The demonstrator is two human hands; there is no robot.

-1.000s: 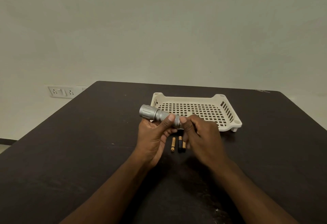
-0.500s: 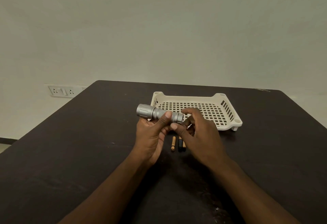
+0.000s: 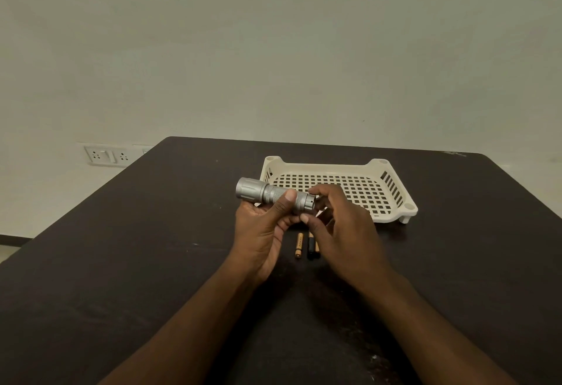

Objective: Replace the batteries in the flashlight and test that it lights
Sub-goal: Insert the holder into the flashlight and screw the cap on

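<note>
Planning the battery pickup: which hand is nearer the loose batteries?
Right. The right hand hovers directly above the batteries, partly covering them; the left hand grips the flashlight beside them.

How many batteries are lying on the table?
3, side by side below the hands: a gold battery on the left, a black battery beside it, and another partly hidden under the right hand. More may be hidden.

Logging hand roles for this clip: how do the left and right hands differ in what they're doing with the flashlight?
The left hand wraps the flashlight around its mid-body, thumb on top; the right hand only pinches at the tail end with its fingertips. The left hand carries the flashlight's weight off the table; the right hand is loosely curled. Both are raised above the batteries.
</note>
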